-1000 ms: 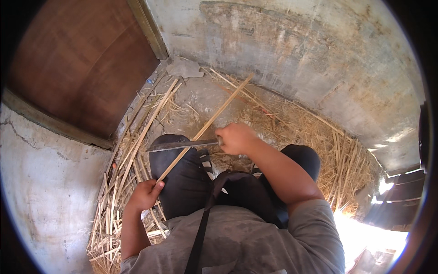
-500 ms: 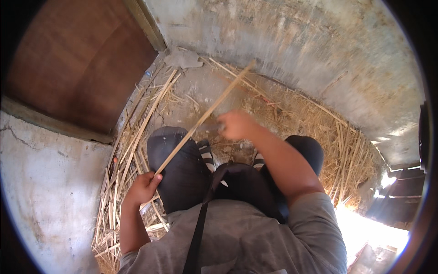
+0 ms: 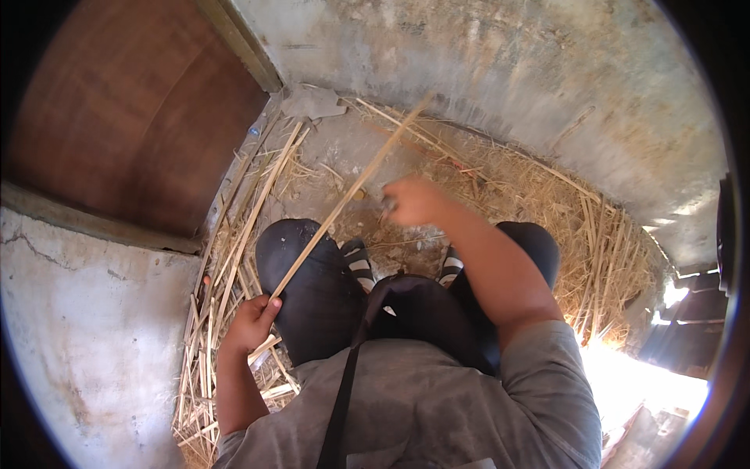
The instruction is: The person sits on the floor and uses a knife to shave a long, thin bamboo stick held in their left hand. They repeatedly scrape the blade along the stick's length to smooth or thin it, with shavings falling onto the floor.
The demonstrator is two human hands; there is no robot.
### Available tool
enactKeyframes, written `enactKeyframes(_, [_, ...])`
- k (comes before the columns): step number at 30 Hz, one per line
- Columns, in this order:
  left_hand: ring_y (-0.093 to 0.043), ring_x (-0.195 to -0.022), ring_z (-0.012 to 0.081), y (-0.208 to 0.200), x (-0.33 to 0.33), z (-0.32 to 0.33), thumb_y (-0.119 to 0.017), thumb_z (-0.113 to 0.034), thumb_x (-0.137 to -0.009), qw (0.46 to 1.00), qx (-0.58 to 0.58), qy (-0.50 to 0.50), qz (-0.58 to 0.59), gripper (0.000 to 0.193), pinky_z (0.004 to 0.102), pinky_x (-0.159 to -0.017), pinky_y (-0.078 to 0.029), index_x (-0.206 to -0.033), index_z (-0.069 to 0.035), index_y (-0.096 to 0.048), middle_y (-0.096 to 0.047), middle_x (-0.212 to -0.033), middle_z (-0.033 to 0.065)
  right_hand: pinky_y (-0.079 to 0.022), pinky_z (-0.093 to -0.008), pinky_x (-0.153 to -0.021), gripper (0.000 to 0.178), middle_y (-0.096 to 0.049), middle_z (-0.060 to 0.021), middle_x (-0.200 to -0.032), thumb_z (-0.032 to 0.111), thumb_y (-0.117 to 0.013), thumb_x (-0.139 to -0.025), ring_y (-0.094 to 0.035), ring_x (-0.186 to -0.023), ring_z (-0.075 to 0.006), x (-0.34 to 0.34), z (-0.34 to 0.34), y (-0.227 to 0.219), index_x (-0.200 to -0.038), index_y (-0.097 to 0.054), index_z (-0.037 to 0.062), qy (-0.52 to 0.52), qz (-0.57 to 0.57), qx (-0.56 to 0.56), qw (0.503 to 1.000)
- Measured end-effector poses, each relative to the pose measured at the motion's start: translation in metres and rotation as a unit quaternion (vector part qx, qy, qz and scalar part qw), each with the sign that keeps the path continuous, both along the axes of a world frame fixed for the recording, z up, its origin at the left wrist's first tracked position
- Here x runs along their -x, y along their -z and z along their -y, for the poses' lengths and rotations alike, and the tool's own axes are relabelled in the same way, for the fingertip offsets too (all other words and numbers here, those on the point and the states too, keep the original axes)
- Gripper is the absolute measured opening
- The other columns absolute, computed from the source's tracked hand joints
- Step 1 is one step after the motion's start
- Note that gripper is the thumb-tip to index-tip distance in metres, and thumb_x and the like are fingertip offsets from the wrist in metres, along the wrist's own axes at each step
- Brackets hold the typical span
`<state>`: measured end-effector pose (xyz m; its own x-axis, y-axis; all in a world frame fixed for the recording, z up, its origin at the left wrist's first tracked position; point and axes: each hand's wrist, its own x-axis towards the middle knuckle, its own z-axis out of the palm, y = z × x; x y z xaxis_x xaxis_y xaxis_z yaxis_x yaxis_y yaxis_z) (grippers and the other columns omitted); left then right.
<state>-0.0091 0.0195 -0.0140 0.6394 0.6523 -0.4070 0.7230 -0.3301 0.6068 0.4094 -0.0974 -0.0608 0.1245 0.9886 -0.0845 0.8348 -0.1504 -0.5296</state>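
The stained grey wall (image 3: 508,70) spans 11 to 3 o'clock, with a brown door panel (image 3: 133,117) at 10. A heap of straw-coloured shavings (image 3: 617,266) lies at 3 o'clock and a pile of loose, split strips (image 3: 205,344) at 8, both beside the person's legs, seemingly to leave the floor in front free. Between them the long bamboo-like strip (image 3: 351,192) slants from 8 o'clock up to 1, over the left knee (image 3: 289,238), which seems to serve as its prop.

The left hand (image 3: 251,322), at 8 o'clock, is closed round the strip's near end, thumb on top, apparently to steady it. The right hand (image 3: 419,202), at 2 o'clock, is curled tight round a dark handle (image 3: 388,205), just right of the strip.

Glare washes out 4 o'clock. The strip's far end is blurred; whether it touches the wall I cannot tell. The left hand hides its near tip. What extends from the handle is only a faint smear, and the 2 striped shoes (image 3: 359,264) are partly covered by the legs.
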Motion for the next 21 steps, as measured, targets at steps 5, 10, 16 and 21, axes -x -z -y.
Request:
enactKeyframes(5, [-0.05,-0.065,0.0173,-0.002,-0.009,0.0,-0.058,-0.042,-0.104,1.0,-0.005,-0.018,-0.009,0.047,0.0379,-0.064,-0.044,-0.088,0.002,-0.065,-0.057,-0.066,0.0082,-0.054,-0.0498,-0.093,0.043,-0.071,-0.0235,-0.112,0.023,-0.066,-0.077,-0.066,-0.105,-0.0434,-0.047,0.0,0.038,-0.114,-0.07,0.0024,0.193,-0.076,-0.006,0.978])
enactKeyframes(10, [-0.051,-0.064,0.0186,-0.002,-0.003,0.01,-0.058,-0.046,-0.103,0.999,-0.023,-0.031,-0.008,0.052,0.0369,-0.062,-0.043,-0.087,0.003,-0.064,-0.056,-0.065,0.0106,-0.054,-0.0484,-0.094,0.041,-0.07,-0.0232,-0.113,0.025,-0.065,-0.078,-0.066,-0.107,-0.0415,0.018,0.003,-0.035,-0.113,-0.07,0.0022,0.056,-0.017,0.063,0.996])
enactKeyframes(16, [-0.048,-0.061,0.0182,-0.002,-0.011,0.008,-0.059,-0.046,-0.103,0.999,-0.023,-0.025,0.008,0.053,0.0374,-0.06,-0.042,-0.085,0.004,-0.063,-0.053,-0.062,0.0105,-0.054,-0.0466,-0.094,0.044,-0.071,-0.0222,-0.115,0.027,-0.067,-0.079,-0.067,-0.108,-0.0396,-0.046,0.007,0.02,-0.116,-0.071,0.0039,0.214,-0.043,-0.022,0.976])
enactKeyframes(21, [-0.05,-0.063,0.0196,-0.006,-0.01,0.007,-0.059,-0.046,-0.103,0.999,-0.04,-0.022,-0.016,0.052,0.0381,-0.062,-0.044,-0.086,0.003,-0.063,-0.056,-0.065,0.0116,-0.054,-0.047,-0.093,0.047,-0.071,-0.0223,-0.113,0.028,-0.067,-0.08,-0.067,-0.106,-0.0396,-0.043,0.008,0.019,-0.12,-0.069,0.0029,0.199,-0.036,-0.002,0.979])
